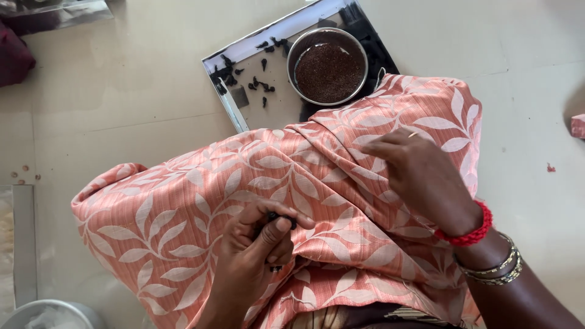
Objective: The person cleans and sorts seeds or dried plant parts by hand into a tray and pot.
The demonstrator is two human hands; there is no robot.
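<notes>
Here, left hand [253, 247] fingers pinch one dark piece [281, 218]; right hand [420, 173] lies loosely open, empty.

Cloth [256, 183] over the lap: salmon-orange, fine ribbed stripes, cream leaf-and-vine print all over. Left hand [256, 250] pinches a small black piece [281, 217]. Right hand [420, 173] wrist: bright red thread band [472, 234], then gold-tone bangles [496, 268] nearer the elbow. Far centre: mirror-silver steel tray [268, 73], scattered black bits [259, 82] on it. Steel bowl [329, 66] on the tray, shiny rim, filled with dark reddish-brown grains. Floor [122, 97]: pale beige tiles, faint grey grout lines. Far left corner: dark maroon fabric [12, 58]. Right edge: small pink scrap [577, 126], tiny red speck [550, 167] near it. Near left: grey metal vessel rim [52, 307], white contents.
</notes>
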